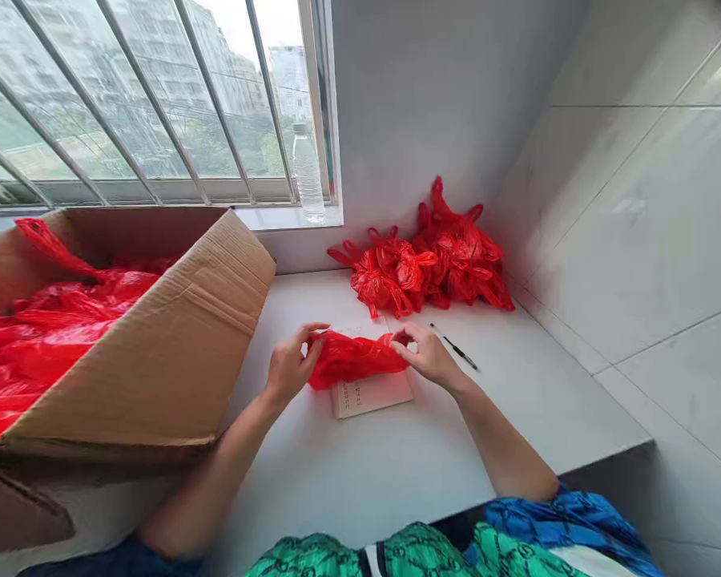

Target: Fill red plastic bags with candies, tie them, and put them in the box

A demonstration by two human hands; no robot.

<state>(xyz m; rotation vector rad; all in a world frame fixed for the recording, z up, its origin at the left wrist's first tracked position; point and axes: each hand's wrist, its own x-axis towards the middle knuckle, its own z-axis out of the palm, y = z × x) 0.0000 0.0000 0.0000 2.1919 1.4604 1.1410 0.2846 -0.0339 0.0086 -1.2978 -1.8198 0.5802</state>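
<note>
A thin red plastic bag point(357, 358) is stretched sideways between my two hands, above the white counter. My left hand point(289, 365) pinches its left end between thumb and fingers. At the other end, my right hand point(424, 353) grips the bag the same way. Beneath the bag lies a notebook point(376, 395) with rows of small written marks, partly covered by the red plastic. A black pen point(455, 347) rests on the counter just right of my right hand.
A large open cardboard box point(150, 361) filled with red plastic bags point(78, 320) stands at left. Knotted red bags point(429, 260) are heaped against the back wall. A clear water bottle point(308, 176) stands on the sill by the barred window. The counter's front edge point(606, 455) lies near me.
</note>
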